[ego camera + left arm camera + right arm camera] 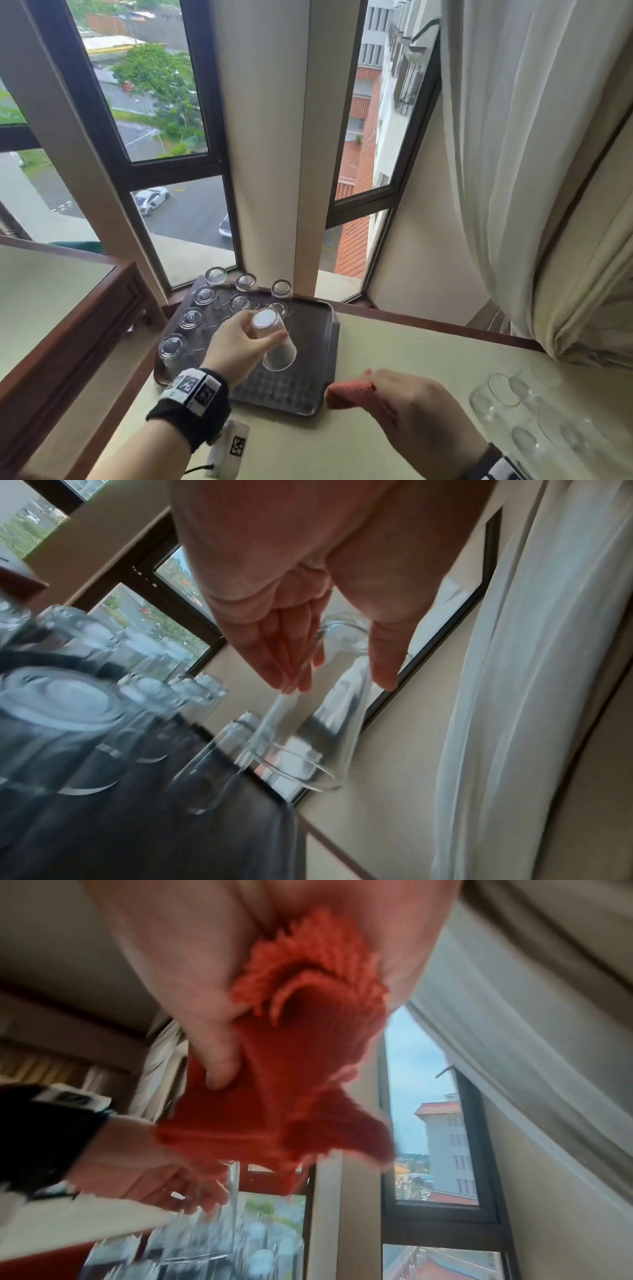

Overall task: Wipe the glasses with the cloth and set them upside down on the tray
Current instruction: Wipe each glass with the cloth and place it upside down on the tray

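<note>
The glass (274, 342) hung mouth-down over the tray (318, 387), pinched in the left hand (236, 346), probably for setting down. The right hand (411, 407) gripped the cloth (349, 394) aside, likely ready for another.

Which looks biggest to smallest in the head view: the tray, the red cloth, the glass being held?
1. Tray
2. and 3. Glass in the left hand and cloth look alike; the right hand hides part of the cloth.

— Any writing to read here?
— None. The wristband (191, 389) and the small white box (230, 448) below it carry only black-and-white square code markers, no letters or numbers.
</note>
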### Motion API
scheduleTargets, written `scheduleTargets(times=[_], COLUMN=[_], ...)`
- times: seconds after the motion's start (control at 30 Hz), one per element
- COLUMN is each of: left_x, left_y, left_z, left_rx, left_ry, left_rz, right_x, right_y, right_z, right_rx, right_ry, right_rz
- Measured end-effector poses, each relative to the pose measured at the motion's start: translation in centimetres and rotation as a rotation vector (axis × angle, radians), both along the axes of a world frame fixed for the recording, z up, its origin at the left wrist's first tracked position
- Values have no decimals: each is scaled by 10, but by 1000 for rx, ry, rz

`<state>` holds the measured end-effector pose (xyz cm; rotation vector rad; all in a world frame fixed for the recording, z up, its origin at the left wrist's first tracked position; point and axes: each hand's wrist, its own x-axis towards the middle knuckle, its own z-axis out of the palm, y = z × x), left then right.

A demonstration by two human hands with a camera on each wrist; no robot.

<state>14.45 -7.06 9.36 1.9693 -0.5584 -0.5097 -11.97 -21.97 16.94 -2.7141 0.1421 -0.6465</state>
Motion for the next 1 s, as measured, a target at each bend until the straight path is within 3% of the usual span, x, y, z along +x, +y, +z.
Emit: scheduleTargets(times=[0.17, 0.33, 0.57, 1.0], left_x=[9, 19, 26, 25], left_y=[-10, -25, -42, -55], left_z=[-52, -81, -93, -104], left_rx=[242, 376, 403, 383], left_ry=[-46, -56, -13, 28], left_rz=[38, 40, 57, 101], right_x=[-7, -17, -30, -54], right_y=[11, 20, 28, 23], right_z=[-30, -34, -36, -43], right_rx=[52, 145, 273, 321], right_ry=[207, 208, 195, 285], right_rz=[-58, -160, -269, -405])
